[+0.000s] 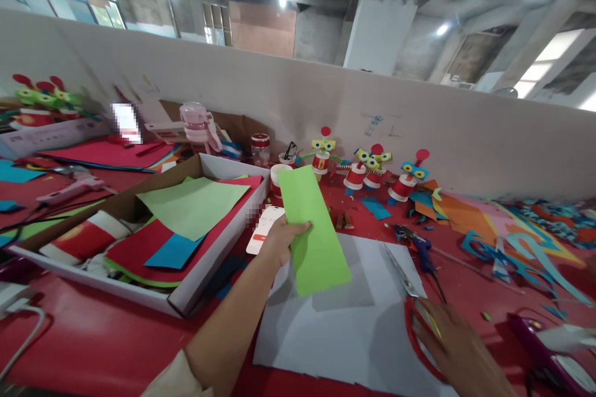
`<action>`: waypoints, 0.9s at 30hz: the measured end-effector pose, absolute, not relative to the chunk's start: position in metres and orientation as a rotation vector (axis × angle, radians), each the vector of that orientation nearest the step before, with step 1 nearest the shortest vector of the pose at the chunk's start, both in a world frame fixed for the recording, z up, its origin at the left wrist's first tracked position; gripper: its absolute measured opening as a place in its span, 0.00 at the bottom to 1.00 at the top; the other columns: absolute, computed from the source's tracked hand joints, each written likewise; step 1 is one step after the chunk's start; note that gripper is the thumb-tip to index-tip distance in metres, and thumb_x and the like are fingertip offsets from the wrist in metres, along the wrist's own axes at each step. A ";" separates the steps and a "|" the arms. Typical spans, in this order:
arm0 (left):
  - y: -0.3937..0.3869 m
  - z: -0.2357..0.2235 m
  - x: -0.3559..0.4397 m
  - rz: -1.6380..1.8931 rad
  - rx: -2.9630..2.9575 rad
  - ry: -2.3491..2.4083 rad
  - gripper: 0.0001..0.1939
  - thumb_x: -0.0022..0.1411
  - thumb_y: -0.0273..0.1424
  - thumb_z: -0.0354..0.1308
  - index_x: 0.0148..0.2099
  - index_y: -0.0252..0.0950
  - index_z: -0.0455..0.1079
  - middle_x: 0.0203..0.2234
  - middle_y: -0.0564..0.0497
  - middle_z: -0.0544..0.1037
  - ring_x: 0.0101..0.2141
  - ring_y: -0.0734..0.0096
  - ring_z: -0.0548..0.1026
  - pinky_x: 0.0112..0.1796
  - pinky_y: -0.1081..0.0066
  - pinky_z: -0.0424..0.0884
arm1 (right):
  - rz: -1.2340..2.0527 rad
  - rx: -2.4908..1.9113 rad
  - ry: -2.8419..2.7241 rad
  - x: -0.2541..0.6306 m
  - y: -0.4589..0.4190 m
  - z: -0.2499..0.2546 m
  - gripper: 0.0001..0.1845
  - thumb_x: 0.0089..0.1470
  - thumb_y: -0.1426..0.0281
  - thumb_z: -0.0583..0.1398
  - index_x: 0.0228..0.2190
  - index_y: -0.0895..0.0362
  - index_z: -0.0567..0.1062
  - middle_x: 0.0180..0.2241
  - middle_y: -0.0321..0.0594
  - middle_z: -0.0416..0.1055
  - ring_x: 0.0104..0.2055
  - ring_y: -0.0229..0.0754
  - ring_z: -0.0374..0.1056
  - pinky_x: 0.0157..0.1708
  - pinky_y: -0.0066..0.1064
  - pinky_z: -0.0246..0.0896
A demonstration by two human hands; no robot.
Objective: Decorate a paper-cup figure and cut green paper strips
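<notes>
My left hand (279,240) pinches the long edge of a bright green paper strip (317,248), thumb on its front. The strip is tilted, raised above a white sheet (298,341). At the lower right, my right hand (459,341) is closed around the red-handled scissors (410,316). Their metal blades point away from me over the sheet's right side, and the fingers partly cover the handles. A lit phone (266,229) lies beside my left hand, partly behind it.
An open box (186,298) of coloured paper stands at the left. Several paper-cup figures (354,177) line the low wall. A blue glue gun (423,253) with a cord lies right of the sheet. Blue paper scraps (488,254) and a purple device (549,353) are further right.
</notes>
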State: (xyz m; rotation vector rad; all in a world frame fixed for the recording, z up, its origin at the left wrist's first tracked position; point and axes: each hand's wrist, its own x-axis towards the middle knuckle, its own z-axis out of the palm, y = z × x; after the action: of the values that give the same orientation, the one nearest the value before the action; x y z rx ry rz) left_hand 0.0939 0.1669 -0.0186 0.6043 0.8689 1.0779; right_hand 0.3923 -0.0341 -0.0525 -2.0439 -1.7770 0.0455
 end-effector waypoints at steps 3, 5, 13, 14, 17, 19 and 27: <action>0.165 -0.014 0.092 1.092 0.652 0.837 0.23 0.35 0.23 0.73 0.38 0.31 0.73 0.29 0.42 0.82 0.28 0.56 0.80 0.33 0.59 0.77 | 0.086 -2.073 -1.808 0.404 -0.036 -0.063 0.23 0.51 0.61 0.53 0.44 0.55 0.78 0.40 0.53 0.77 0.39 0.55 0.76 0.39 0.44 0.70; 0.166 -0.012 0.089 1.147 0.686 0.823 0.24 0.37 0.25 0.73 0.40 0.33 0.73 0.31 0.44 0.83 0.29 0.58 0.80 0.35 0.60 0.77 | 0.090 -2.122 -1.752 0.407 -0.034 -0.066 0.24 0.50 0.61 0.52 0.45 0.55 0.77 0.37 0.52 0.77 0.36 0.54 0.77 0.35 0.41 0.71; 0.177 -0.007 0.074 1.377 0.742 0.886 0.22 0.42 0.27 0.70 0.42 0.37 0.73 0.32 0.48 0.82 0.31 0.61 0.80 0.34 0.64 0.77 | 0.214 -2.200 -1.554 0.418 -0.030 -0.032 0.25 0.37 0.62 0.59 0.40 0.51 0.79 0.36 0.47 0.80 0.38 0.59 0.76 0.38 0.44 0.69; 0.179 -0.007 0.072 1.409 0.749 0.892 0.23 0.42 0.27 0.69 0.43 0.37 0.73 0.33 0.48 0.82 0.31 0.61 0.80 0.35 0.63 0.77 | 0.253 -2.160 -1.503 0.416 -0.031 -0.025 0.26 0.36 0.63 0.60 0.41 0.50 0.79 0.39 0.47 0.80 0.41 0.60 0.75 0.40 0.45 0.69; 0.186 -0.009 0.063 1.500 0.776 0.900 0.24 0.41 0.28 0.70 0.44 0.36 0.72 0.34 0.47 0.82 0.32 0.61 0.80 0.35 0.63 0.76 | 0.431 -1.935 -1.285 0.401 -0.029 -0.003 0.30 0.34 0.63 0.64 0.44 0.50 0.76 0.43 0.48 0.78 0.44 0.58 0.74 0.40 0.42 0.69; 0.191 -0.011 0.057 1.553 0.763 0.915 0.25 0.41 0.28 0.70 0.44 0.35 0.71 0.35 0.47 0.81 0.32 0.62 0.79 0.35 0.63 0.76 | 0.563 -1.812 -1.226 0.380 -0.018 0.009 0.32 0.34 0.60 0.66 0.46 0.51 0.74 0.39 0.46 0.78 0.36 0.52 0.74 0.30 0.36 0.70; 0.200 -0.004 0.040 1.805 0.671 0.943 0.27 0.43 0.27 0.69 0.47 0.39 0.66 0.38 0.48 0.80 0.34 0.66 0.79 0.39 0.63 0.76 | 1.376 -1.200 -1.286 0.283 0.047 0.027 0.24 0.45 0.46 0.63 0.33 0.53 0.76 0.22 0.36 0.64 0.18 0.34 0.52 0.16 0.27 0.49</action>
State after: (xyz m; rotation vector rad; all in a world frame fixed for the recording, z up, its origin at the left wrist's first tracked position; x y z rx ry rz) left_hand 0.0395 0.2000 -0.0041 0.6709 0.9430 1.8047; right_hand 0.2833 0.0470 0.0270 -1.2003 -1.2864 1.3758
